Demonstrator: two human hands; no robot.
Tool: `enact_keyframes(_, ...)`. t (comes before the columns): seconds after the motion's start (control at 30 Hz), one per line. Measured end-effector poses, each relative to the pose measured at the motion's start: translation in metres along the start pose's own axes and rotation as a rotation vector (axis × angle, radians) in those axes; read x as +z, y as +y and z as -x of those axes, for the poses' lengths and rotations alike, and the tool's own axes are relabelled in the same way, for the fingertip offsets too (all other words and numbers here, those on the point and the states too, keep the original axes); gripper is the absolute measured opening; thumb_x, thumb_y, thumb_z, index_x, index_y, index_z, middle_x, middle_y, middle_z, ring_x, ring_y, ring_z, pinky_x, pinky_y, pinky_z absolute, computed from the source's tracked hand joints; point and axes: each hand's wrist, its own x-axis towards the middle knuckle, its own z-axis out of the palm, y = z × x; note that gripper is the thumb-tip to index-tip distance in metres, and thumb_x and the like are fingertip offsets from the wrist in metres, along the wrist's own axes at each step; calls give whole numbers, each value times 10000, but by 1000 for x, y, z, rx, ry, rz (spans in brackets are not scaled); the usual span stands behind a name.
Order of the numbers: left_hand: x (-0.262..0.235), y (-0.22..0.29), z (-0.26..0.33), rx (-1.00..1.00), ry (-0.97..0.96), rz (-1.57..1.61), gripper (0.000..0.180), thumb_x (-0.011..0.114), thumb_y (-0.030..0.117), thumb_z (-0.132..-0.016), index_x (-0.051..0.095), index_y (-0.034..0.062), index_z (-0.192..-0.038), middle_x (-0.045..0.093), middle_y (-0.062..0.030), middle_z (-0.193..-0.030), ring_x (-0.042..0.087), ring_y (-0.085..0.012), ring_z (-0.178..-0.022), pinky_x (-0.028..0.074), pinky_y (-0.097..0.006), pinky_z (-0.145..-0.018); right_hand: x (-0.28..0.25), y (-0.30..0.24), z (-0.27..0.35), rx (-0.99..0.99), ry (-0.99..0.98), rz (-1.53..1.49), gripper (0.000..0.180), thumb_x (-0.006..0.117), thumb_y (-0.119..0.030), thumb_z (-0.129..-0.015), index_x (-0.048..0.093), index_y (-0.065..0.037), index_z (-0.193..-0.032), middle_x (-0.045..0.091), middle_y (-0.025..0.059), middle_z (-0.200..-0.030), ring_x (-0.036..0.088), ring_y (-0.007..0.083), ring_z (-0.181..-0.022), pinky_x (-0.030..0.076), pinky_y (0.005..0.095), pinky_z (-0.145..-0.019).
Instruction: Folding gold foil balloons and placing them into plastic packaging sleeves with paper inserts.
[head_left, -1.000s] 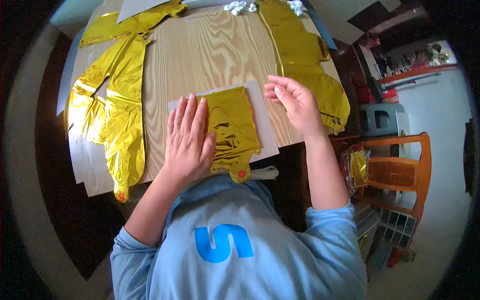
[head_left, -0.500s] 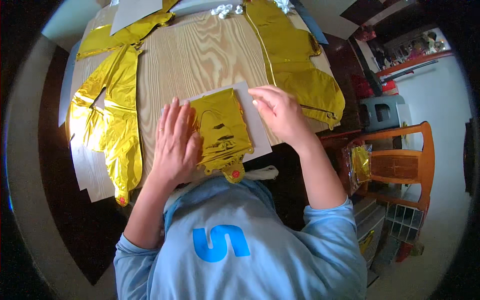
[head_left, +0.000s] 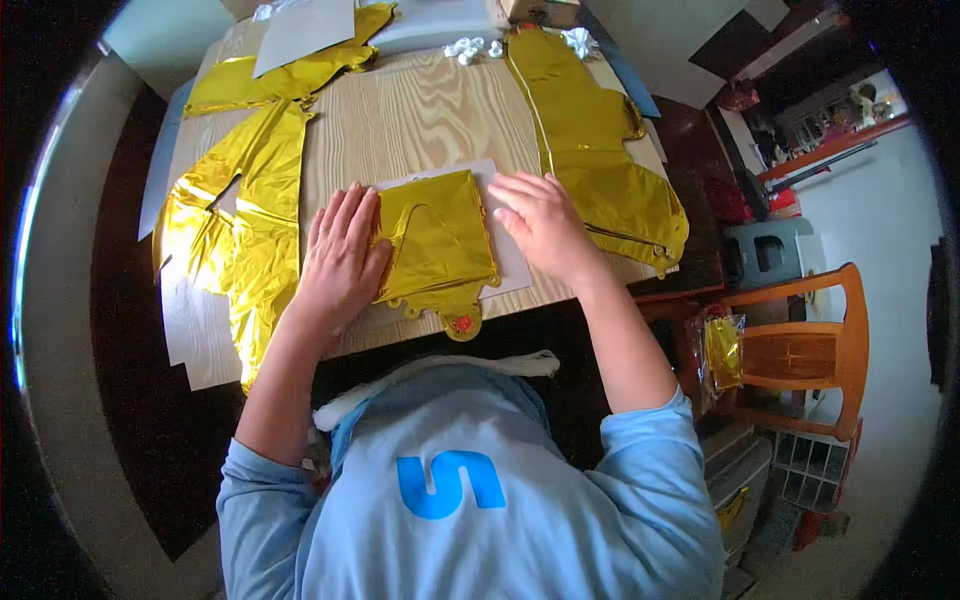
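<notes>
A gold foil balloon (head_left: 437, 235), folded into a flat rectangle, lies in front of me at the table's near edge. Its tab with a red mark hangs toward me over the edge. Beneath it is a pale flat card (head_left: 515, 262), showing along the right and far sides. My left hand (head_left: 345, 245) lies flat along the balloon's left side, fingers stretched out and pointing away from me. My right hand (head_left: 545, 222) is at the card's right side, fingers extended, beside the balloon's right edge and holding nothing.
Unfolded gold foil balloons lie at the left (head_left: 262, 210), far left (head_left: 235, 85) and right (head_left: 590, 130) of the wood-grain table (head_left: 400, 115). A grey card (head_left: 305, 35) rests on the far-left one. White crumpled bits (head_left: 465, 48) sit at the back. A wooden chair (head_left: 800, 340) stands right.
The folded balloon's creased lower part now looks flatter. My right hand's fingers have straightened and lowered toward the card. The view has shifted, showing more of the table's far side.
</notes>
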Motion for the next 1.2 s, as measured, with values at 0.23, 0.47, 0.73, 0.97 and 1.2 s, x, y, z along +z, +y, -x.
enact_keyframes(0.23, -9, 0, -18, 95, 49, 109, 638, 602, 274, -898, 397, 39, -1455, 405, -215, -1485, 339, -387, -1405, 247, -482, -1175, -10, 6, -66, 268, -224, -416, 259, 660, -177, -908, 701, 1, -1091, 727, 111, -977, 671, 171, -856, 524, 307, -781)
enact_keyframes(0.47, 2, 2, -16, 164, 104, 73, 600, 621, 261, -883, 446, 11, -1400, 463, -205, -1424, 395, -387, -1355, 285, -484, -1155, -8, 13, -110, 201, -610, -255, 172, 645, -100, -857, 708, 5, -977, 717, 95, -923, 657, 166, -858, 511, 304, -791)
enact_keyframes(0.73, 4, 3, -15, 132, 110, 108, 609, 633, 261, -881, 438, 21, -1406, 475, -204, -1408, 403, -389, -1349, 287, -489, -1152, -21, 22, -120, 427, -849, -560, 199, 645, -82, -872, 677, -32, -1062, 684, 20, -902, 625, 84, -718, 492, 230, -628)
enact_keyframes(0.97, -8, 3, -27, 15, 73, 352, 563, 687, 199, -840, 521, 6, -1342, 557, -209, -1304, 513, -379, -1236, 406, -455, -1067, -10, 26, -106, 404, -738, -726, 182, 661, -77, -890, 686, -9, -1058, 678, 17, -893, 608, 69, -673, 489, 203, -618)
enact_keyframes(1.2, -18, -11, -60, -300, -89, 1026, 358, 656, 70, -922, 598, -15, -1265, 682, -46, -947, 619, -68, -791, 509, -215, -709, -20, 13, -104, 407, -595, -807, 169, 654, -74, -913, 690, -4, -1063, 668, 4, -855, 593, 55, -633, 491, 192, -613)
